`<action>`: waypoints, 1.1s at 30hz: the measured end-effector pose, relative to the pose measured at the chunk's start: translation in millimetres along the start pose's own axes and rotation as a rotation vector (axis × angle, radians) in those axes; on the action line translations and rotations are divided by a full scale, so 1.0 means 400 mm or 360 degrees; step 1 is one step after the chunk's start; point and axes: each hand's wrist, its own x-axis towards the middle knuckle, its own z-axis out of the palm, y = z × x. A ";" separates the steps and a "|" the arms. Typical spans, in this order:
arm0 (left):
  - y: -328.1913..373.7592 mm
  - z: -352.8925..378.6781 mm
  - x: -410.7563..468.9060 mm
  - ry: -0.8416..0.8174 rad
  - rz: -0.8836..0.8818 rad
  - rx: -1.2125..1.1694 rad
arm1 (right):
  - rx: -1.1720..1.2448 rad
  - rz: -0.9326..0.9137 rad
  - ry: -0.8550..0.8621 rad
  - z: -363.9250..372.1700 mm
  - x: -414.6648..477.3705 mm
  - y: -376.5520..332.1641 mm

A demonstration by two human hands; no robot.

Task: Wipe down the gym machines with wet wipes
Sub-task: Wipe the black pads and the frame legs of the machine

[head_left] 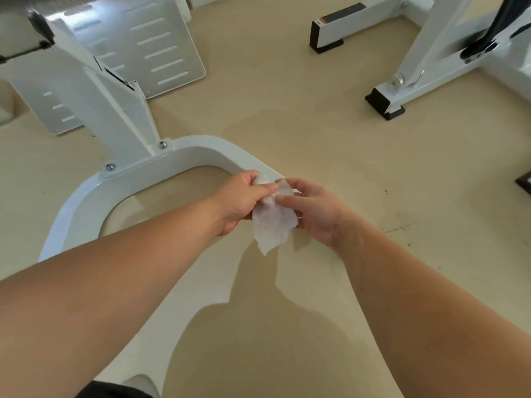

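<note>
Our fingers are clamped on the wet wipe. The left hand pinches its bunched top edge and the right hand pinches the same edge from the other side, so neither hand is free. The wipe hangs crumpled between the two hands, just above one end of the curved base frame. Its lower corner dangles over the floor beside that frame and touches nothing.

We judge the step in hand to be readying the wipe — spreading or refolding it — rather than wiping, since no part of it rests on metal. The next move calls for one hand to lay the wipe flat under the fingers and press it onto the base frame, most likely at the end nearest the hands. From there it can follow the curve round toward the upright post that rises from the frame's far side. The bend and the bolt heads will want a wipe that is opened out, not balled.

Counted:
- one wipe
- two hands
- one base frame, with two bolts showing where the post meets it
- one slotted plate beyond the frame
- what looks like one second machine, well apart from the frame, with two black end caps in view
</note>
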 end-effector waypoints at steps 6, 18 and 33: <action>-0.045 0.070 0.048 -0.0025 -0.0107 0.0111 | -0.0121 0.0108 0.0317 -0.084 -0.019 0.056; -0.150 0.195 0.073 -0.0569 0.0524 0.2243 | -0.0953 0.0174 0.1389 -0.265 -0.035 0.187; -0.195 0.209 0.111 -0.0582 0.0572 0.2524 | -0.2694 0.0183 0.0583 -0.205 -0.067 0.284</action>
